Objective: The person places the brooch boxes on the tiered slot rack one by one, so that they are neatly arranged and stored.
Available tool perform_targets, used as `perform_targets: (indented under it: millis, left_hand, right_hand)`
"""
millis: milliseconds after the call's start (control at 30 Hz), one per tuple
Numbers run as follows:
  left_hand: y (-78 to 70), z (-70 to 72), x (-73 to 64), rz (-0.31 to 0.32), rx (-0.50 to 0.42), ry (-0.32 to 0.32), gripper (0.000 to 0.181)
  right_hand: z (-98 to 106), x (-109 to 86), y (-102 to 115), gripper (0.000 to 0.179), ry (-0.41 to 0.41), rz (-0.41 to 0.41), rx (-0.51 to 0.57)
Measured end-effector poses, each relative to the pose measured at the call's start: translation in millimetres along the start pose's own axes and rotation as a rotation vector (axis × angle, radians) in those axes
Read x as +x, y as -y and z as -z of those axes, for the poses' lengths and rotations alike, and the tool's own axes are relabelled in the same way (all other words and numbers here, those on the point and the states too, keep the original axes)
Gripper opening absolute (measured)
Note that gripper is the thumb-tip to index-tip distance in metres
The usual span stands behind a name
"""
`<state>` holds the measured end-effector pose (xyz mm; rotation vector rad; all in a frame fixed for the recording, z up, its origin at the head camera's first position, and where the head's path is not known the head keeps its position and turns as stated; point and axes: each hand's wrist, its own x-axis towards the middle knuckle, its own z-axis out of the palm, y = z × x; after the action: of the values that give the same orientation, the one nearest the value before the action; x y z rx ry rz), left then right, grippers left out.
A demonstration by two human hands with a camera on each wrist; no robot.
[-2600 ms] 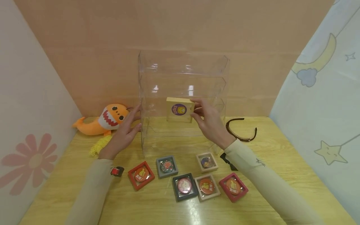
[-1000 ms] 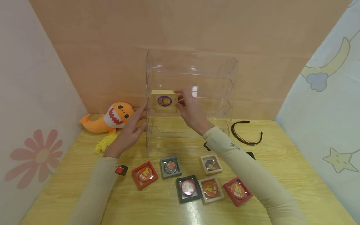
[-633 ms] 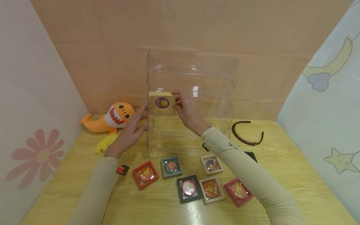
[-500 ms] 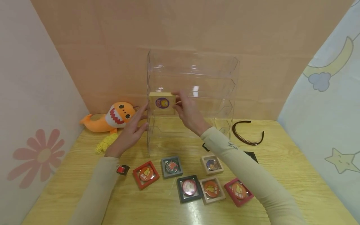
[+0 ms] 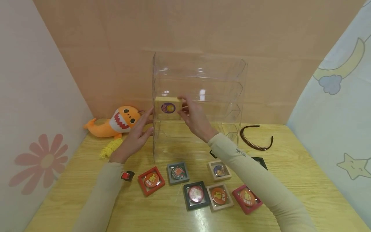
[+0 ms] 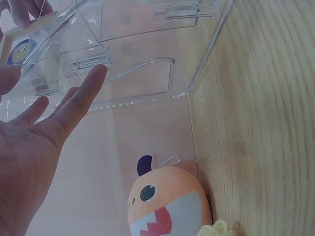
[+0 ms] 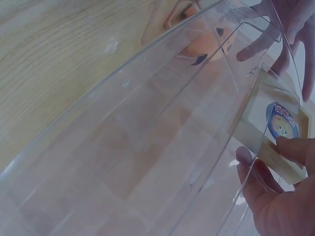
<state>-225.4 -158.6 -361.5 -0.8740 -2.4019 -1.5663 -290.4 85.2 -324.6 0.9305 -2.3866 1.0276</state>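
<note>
My right hand (image 5: 200, 121) pinches a pale yellow square display frame (image 5: 168, 108) by its right edge, the thumb in front. Inside the frame is a round purple badge with a yellow bear. It stands upright at the left end of a middle tier of a clear plastic tiered rack (image 5: 200, 76). My left hand (image 5: 134, 139) has its fingers extended at the rack's left side panel. In the left wrist view, the fingers of the left hand (image 6: 44, 142) lie along the clear panel. The right wrist view has the frame (image 7: 251, 118) tilted behind clear plastic, with the right thumb on its face.
Several framed badges lie in front of the rack, among them a red frame (image 5: 151, 180), a grey one (image 5: 171, 178) and a magenta one (image 5: 247, 207). An orange plush shark (image 5: 99, 129) and yellow yarn (image 5: 108, 149) sit left; a dark toothed headband (image 5: 244, 140) lies right.
My right hand has carried the yellow frame leftward along the tier to the rack's left end, then slightly down. My left hand has stayed at the rack's side. The head view has shifted a little.
</note>
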Motion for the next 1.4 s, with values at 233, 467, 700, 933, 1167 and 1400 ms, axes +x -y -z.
perform_targets:
  millis: [233, 467, 700, 933, 1167, 1400]
  left_hand:
    - [1.1, 2.7, 0.8, 0.013, 0.003, -0.008, 0.068]
    - [-0.6, 1.4, 1.7, -0.02, -0.013, -0.001, 0.068]
    - [-1.8, 3.0, 1.8, -0.017, -0.01, 0.001, 0.07]
    - [4.3, 2.9, 2.6, -0.004, -0.005, 0.002, 0.07]
    - [32.4, 1.3, 5.5, 0.002, 0.008, -0.009, 0.074]
    - [15.0, 3.7, 3.7, 0.0, 0.003, -0.003, 0.072]
  right_hand:
    - [3.3, 2.4, 2.4, 0.053, 0.017, -0.007, -0.006]
    - [12.9, -0.1, 0.7, 0.053, -0.034, 0.001, -0.007]
    - [30.1, -2.8, 2.1, 0.052, -0.116, 0.066, -0.06]
    - [46.3, -10.4, 4.4, 0.048, -0.121, 0.028, -0.069]
    - [62.7, -25.9, 6.3, 0.038, -0.093, 0.054, -0.083]
    - [75.9, -44.4, 6.6, 0.032, -0.072, 0.057, -0.146]
